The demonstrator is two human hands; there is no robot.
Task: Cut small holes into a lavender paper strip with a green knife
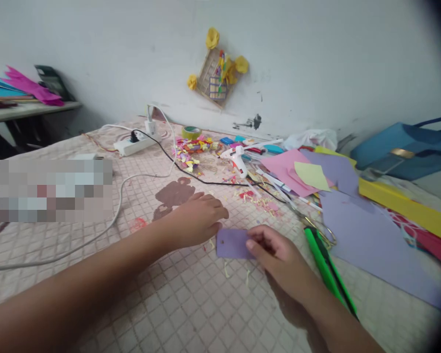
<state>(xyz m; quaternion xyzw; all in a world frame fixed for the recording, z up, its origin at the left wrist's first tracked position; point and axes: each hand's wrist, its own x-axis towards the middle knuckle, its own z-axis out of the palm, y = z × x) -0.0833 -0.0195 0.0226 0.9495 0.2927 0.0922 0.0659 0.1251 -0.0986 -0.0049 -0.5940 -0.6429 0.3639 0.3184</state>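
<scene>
Pinching the purple tag (pixel 235 244) by its 3 o'clock end between the thumb and bent fingers of the right hand (pixel 281 249). Near the tag's 10 o'clock corner, curling loosely with the left hand (pixel 196 219); impossible to say whether touching the corner or holding anything. Lying on the cloth (pixel 191 299) or raised just above it, unclear which. Likely light, thin and fairly stiff, like card; probably not slippery, but easily creased or torn beside the hole (pixel 222 241). Best taken by the edges or the plain 3 o'clock end, clear of the hole. Pointing its holed end to 9 o'clock, long axis from 9 to 3. Farther out, look to 12 for the glue gun (pixel 238 162), to 11 for scraps (pixel 189 159) and tape (pixel 191 132), between 10 and 11 for the power strip (pixel 137 146), toward 3 for scissors (pixel 326 236) and the purple sheet (pixel 378 247), between 3 and 4 for the green cutter (pixel 327 272).
</scene>
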